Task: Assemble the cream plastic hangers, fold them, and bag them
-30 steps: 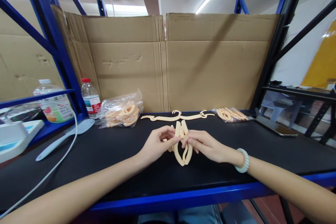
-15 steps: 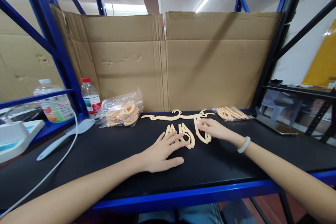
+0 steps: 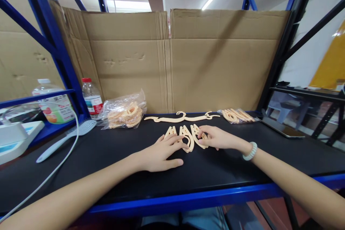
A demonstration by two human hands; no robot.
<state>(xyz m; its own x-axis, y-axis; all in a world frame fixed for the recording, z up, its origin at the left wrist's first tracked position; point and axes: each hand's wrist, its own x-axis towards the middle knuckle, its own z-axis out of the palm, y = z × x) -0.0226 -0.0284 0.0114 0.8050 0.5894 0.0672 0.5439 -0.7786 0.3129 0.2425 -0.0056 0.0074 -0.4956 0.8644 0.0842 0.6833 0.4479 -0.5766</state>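
Folded cream plastic clothes hangers lie side by side on the black tabletop. My left hand [image 3: 163,155] rests palm down with fingers spread, its fingertips over the left folded hanger [image 3: 169,130] and the middle folded hanger [image 3: 191,143]. My right hand [image 3: 219,137] has its thumb and fingers closed around the right folded hanger [image 3: 195,131], which lies beside the middle one; its right side is hidden by the fingers. Behind them an unfolded hanger [image 3: 172,119] of the same colour lies stretched out, its hook toward the cardboard.
A clear bag of hangers [image 3: 125,115] sits at back left, and a flat packet of hangers [image 3: 237,115] at back right. On the left are a bottle with a red cap [image 3: 92,100], a pale brush [image 3: 66,139] and a white cable [image 3: 63,162]. Cardboard [image 3: 129,61] stands behind.
My right hand has brought the right folded hanger left and nearer, up beside the middle one. My left hand has shifted slightly left with the hangers under it.
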